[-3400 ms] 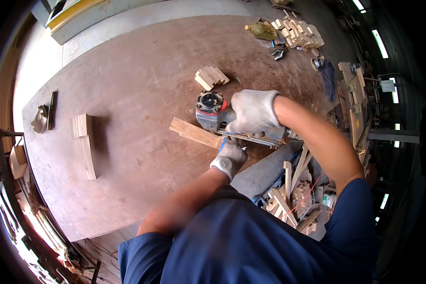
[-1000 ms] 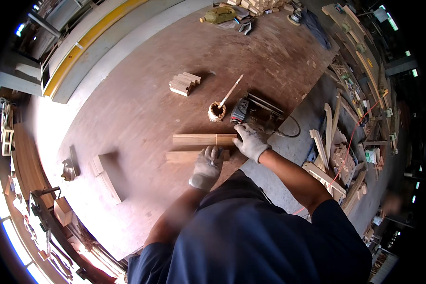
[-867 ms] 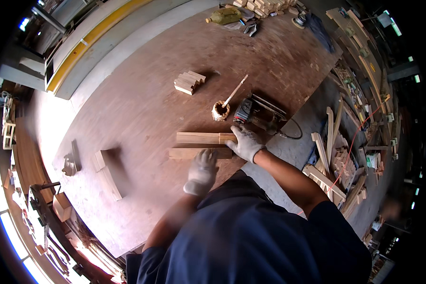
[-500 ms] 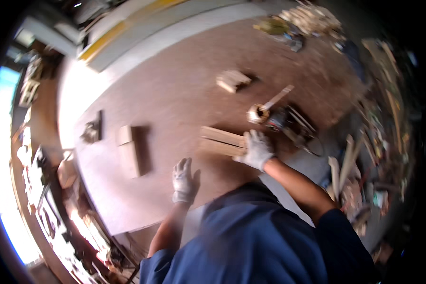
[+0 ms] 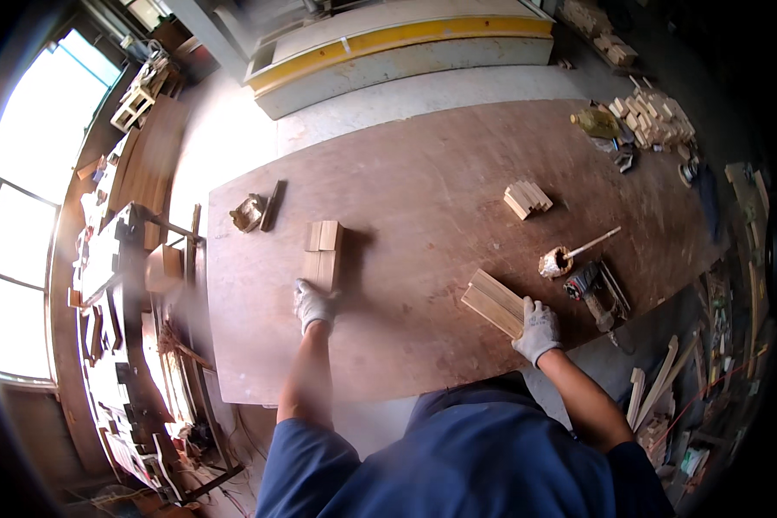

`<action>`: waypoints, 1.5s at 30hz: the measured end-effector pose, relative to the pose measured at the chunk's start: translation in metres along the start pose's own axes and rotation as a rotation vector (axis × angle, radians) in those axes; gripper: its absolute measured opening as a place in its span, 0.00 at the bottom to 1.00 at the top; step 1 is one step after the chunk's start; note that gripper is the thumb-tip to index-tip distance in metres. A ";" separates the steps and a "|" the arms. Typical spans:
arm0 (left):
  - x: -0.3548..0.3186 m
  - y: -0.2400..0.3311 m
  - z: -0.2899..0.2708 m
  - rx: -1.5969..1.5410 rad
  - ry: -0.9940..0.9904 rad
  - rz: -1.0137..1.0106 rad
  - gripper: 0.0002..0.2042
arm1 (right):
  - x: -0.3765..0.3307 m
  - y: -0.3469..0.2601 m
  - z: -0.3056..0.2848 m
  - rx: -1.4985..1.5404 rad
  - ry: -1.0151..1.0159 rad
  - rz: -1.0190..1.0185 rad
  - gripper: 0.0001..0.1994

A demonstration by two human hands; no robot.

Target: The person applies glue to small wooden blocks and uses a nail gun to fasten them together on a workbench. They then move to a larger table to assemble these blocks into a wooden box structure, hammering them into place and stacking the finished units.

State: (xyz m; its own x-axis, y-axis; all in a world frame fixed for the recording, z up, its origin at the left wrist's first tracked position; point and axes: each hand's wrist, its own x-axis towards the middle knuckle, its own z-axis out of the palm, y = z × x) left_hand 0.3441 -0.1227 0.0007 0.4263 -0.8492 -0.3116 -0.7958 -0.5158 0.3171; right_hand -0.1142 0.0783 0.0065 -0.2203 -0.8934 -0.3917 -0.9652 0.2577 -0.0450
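Both my hands wear pale work gloves over a brown tabletop. My left hand [image 5: 313, 308] is at the near end of a stack of light wooden blocks [image 5: 322, 259], fingers and thumb closed round its sides, slightly blurred. To the right, my right hand [image 5: 540, 330] grips the near right end of some wooden strips [image 5: 490, 302] lying side by side at a slant. Beyond the strips sits a small bundle of wood pieces [image 5: 527, 199]. A round, crusted pot [image 5: 555, 262] with a stick in it stands beside a power tool [image 5: 596, 293].
A crusted lump [image 5: 248, 213] and a dark bar [image 5: 273, 205] lie at the table's far left. At the far right are a pile of wood pieces [image 5: 654, 119] and a yellowish bottle [image 5: 594, 123]. A yellow-edged machine [image 5: 406, 53] stands behind, with a cluttered rack [image 5: 116, 259] at left.
My left hand has moved from free space above the table to the near end of the block stack. The right hand stays at the strips, while the whole view has turned.
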 end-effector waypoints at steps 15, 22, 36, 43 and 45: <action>-0.216 -0.078 0.064 -0.050 0.046 -0.030 0.55 | 0.007 0.005 0.011 0.007 -0.002 -0.010 0.51; -0.265 -0.097 0.056 -0.278 0.013 -0.175 0.55 | 0.019 0.011 0.017 0.028 0.028 -0.087 0.52; -0.385 -0.364 -0.011 -1.121 0.064 -0.284 0.48 | -0.082 -0.119 0.049 0.053 0.073 -0.156 0.40; -0.380 -0.490 -0.099 -1.140 0.126 -0.432 0.49 | -0.117 -0.306 0.088 0.132 0.023 -0.413 0.37; -0.373 -0.513 -0.120 -1.164 0.148 -0.453 0.49 | -0.146 -0.374 0.075 0.152 -0.072 -0.472 0.37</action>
State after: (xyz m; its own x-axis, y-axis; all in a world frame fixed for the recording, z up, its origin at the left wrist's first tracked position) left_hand 0.6451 0.4456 0.0621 0.6654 -0.5356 -0.5200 0.2527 -0.4939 0.8320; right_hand 0.2896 0.1403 0.0120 0.2514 -0.8991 -0.3583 -0.9243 -0.1132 -0.3644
